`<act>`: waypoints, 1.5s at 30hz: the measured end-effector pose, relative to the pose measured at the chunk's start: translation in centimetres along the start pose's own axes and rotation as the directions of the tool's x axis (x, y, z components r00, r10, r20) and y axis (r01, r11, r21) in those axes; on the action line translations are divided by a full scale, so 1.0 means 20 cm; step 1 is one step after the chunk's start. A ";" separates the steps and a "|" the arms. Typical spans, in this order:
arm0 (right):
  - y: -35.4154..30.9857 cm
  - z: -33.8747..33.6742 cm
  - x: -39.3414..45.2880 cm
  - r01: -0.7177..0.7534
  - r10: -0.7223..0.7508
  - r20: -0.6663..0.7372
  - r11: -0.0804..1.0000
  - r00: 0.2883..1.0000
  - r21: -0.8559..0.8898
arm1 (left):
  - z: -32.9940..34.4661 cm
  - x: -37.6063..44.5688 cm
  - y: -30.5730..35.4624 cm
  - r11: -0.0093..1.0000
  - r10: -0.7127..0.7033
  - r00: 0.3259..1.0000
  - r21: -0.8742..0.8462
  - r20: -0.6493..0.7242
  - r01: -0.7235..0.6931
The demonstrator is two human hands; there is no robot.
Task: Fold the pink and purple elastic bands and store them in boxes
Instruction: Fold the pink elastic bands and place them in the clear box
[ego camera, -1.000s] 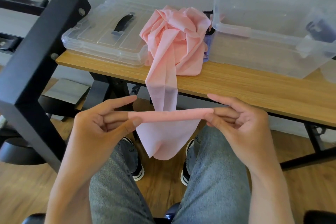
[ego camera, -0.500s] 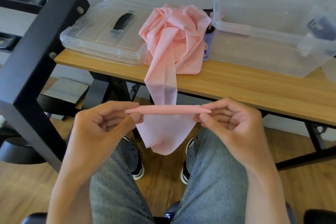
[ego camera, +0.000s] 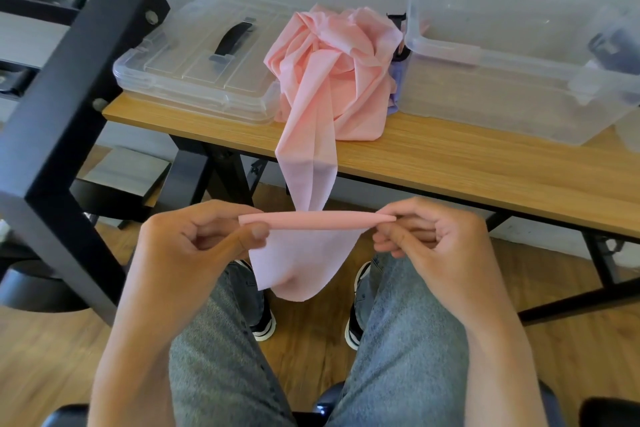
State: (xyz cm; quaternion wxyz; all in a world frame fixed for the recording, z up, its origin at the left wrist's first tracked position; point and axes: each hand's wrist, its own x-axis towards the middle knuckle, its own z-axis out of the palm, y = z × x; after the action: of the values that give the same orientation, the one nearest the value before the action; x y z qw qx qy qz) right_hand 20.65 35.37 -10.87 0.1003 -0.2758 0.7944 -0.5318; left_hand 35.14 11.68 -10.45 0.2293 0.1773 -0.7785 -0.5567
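A long pink elastic band (ego camera: 332, 80) lies bunched on the wooden table (ego camera: 467, 166), and one end hangs off the front edge down to my lap. That end is rolled into a thin tube (ego camera: 315, 221) held level over my knees. My left hand (ego camera: 197, 246) pinches the tube's left end between thumb and fingers. My right hand (ego camera: 433, 236) pinches its right end with curled fingers. A loose flap of band (ego camera: 298, 267) hangs below the roll. A sliver of the purple band (ego camera: 396, 87) peeks out behind the pink heap.
An open clear plastic box (ego camera: 512, 94) stands on the table at right. A clear lid with a black handle (ego camera: 207, 66) lies flat at left. A black metal frame post (ego camera: 65, 121) rises close on my left. Wooden floor lies below.
My fingers have curled in from nearly straight and the roll has turned tighter and risen a little. The hanging flap has shortened slightly.
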 end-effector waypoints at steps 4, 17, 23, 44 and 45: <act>-0.01 0.01 -0.01 0.010 -0.010 0.006 0.999 1.000 0.035 | 0.00 -0.01 0.00 1.000 0.013 1.000 -0.009 -0.001 -0.013; 0.01 -0.01 0.00 -0.066 0.059 0.060 0.990 0.997 0.128 | 0.00 -0.01 0.01 0.998 -0.023 0.999 -0.058 -0.023 0.021; 0.01 0.00 0.00 -0.019 0.019 0.062 1.000 0.998 0.008 | 0.00 0.00 -0.01 0.999 -0.048 0.999 -0.013 0.011 0.048; -0.01 -0.01 0.00 -0.013 0.012 0.004 0.992 1.000 0.128 | 0.01 -0.01 -0.01 0.998 -0.033 0.999 -0.060 -0.025 0.031; 0.00 -0.01 0.00 0.000 -0.001 0.010 0.997 1.000 0.078 | 0.01 0.00 -0.01 0.999 -0.034 0.999 -0.043 -0.019 0.033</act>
State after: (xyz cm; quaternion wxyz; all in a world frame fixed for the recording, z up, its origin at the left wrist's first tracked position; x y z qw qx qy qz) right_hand 20.64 35.54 -10.72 0.1149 -0.2745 0.7724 -0.5611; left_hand 35.09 11.83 -10.78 0.2315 0.1910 -0.7610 -0.5752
